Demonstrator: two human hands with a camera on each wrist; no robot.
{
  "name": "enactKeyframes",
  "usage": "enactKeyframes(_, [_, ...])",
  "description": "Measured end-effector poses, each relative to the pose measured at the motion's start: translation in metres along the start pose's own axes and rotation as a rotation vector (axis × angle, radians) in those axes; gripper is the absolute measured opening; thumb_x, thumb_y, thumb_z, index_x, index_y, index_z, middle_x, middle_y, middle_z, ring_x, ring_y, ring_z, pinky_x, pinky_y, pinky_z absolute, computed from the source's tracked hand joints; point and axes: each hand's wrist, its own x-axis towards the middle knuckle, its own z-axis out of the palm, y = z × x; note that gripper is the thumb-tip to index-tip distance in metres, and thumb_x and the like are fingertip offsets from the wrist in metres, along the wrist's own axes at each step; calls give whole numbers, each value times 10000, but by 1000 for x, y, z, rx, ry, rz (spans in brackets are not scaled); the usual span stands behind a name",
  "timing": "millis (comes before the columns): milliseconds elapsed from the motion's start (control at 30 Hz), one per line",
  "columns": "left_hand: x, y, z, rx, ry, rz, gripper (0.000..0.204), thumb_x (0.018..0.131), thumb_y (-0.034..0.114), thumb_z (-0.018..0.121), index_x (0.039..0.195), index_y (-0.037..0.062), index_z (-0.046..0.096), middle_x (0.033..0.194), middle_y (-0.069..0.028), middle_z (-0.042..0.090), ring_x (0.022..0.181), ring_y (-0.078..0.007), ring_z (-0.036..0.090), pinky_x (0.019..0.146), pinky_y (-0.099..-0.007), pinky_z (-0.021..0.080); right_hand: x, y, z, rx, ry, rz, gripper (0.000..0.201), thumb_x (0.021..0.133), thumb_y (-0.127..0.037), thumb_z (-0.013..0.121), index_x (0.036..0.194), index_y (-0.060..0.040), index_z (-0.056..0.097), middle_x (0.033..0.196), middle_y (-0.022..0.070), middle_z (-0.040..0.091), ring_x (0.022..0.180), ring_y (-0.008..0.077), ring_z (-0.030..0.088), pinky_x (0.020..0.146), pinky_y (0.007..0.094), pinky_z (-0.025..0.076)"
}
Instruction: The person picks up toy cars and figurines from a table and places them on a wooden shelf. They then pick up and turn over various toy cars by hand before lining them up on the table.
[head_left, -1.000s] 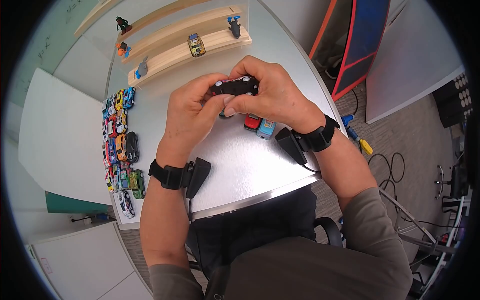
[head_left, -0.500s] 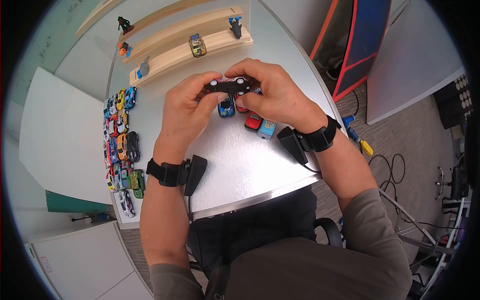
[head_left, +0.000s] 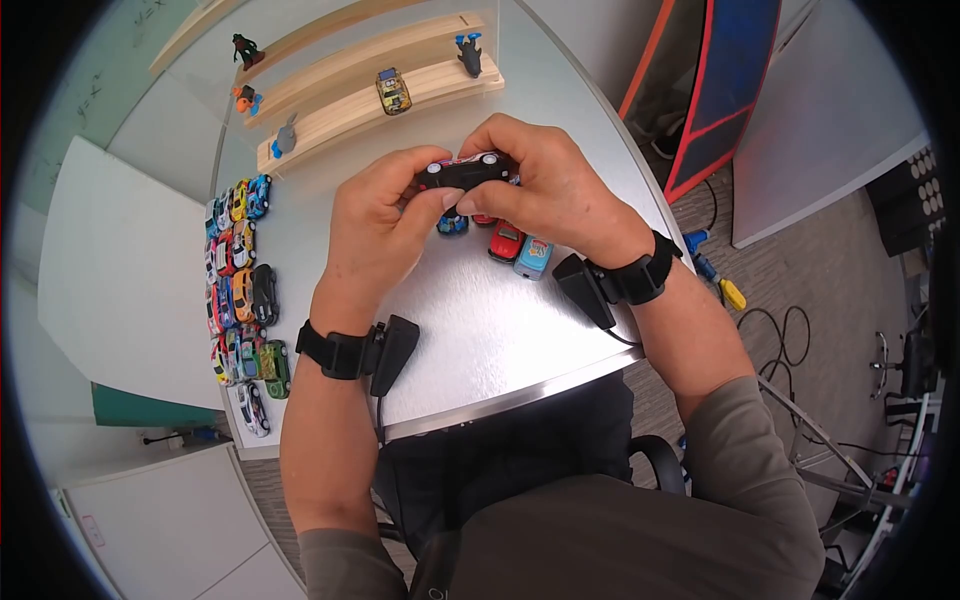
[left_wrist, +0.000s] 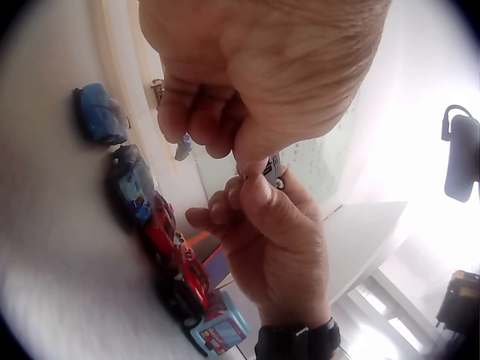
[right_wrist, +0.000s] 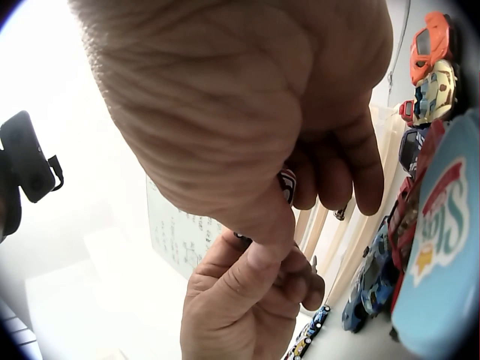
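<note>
A toy car (head_left: 468,174) is held up over the table by both hands, its black underside and white wheels turned toward the head camera. My left hand (head_left: 378,222) pinches one end between thumb and fingers. At the other end my right hand (head_left: 548,185) grips it, thumb across the underside. The two thumb tips come together below the car. In the left wrist view, only a small grey piece of the toy car (left_wrist: 274,172) shows between the hands. Below them on the table are a blue car (head_left: 453,226), a red car (head_left: 506,243) and a light blue van (head_left: 534,258).
Toy cars (head_left: 240,295) stand in rows along the table's left edge. At the back, a tiered wooden shelf (head_left: 340,117) bears a yellow patterned car (head_left: 393,91) and several small figures, including a grey one (head_left: 285,136). The metal table's front edge (head_left: 510,397) lies near the person.
The car tipped in the fingers and has come back to about its first angle. My right thumb moved off the underside, then back onto it, close to the left thumb.
</note>
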Motion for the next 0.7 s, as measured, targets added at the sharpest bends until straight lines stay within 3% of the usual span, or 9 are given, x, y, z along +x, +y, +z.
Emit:
enactKeyframes(267, [0, 5, 1, 13, -20, 5, 295, 937, -30, 672, 1229, -51, 635, 1007, -31, 682, 822, -47, 593, 674, -186, 475, 0, -1, 0, -78, 25, -39, 326, 780, -79, 841, 1001, -1, 613, 764, 47, 687, 708, 97, 666, 632, 249, 530])
enactKeyframes(333, [0, 4, 0, 26, -43, 22, 294, 938, -43, 660, 1230, -57, 631, 1036, -53, 689, 854, -70, 625, 716, -204, 510, 1, 2, 1, -146, 58, -161, 359, 748, -114, 875, 980, -13, 620, 765, 38, 678, 706, 92, 632, 629, 255, 508])
enactKeyframes(433, [1, 3, 1, 28, -50, 62, 293, 939, -55, 648, 1231, -65, 627, 1062, -75, 693, 894, -98, 655, 768, -227, 540, 0, 0, 1, -149, 57, -154, 387, 724, -135, 898, 975, -17, 627, 778, 33, 674, 715, 97, 608, 633, 267, 499])
enactKeyframes(700, [1, 3, 0, 41, -51, 49, 289, 936, -75, 627, 1225, -71, 626, 1071, -86, 695, 910, -107, 668, 783, -235, 552, 1, 5, 3, -134, 71, -196, 408, 734, -151, 896, 1016, -9, 639, 815, 43, 686, 752, 99, 638, 657, 265, 522])
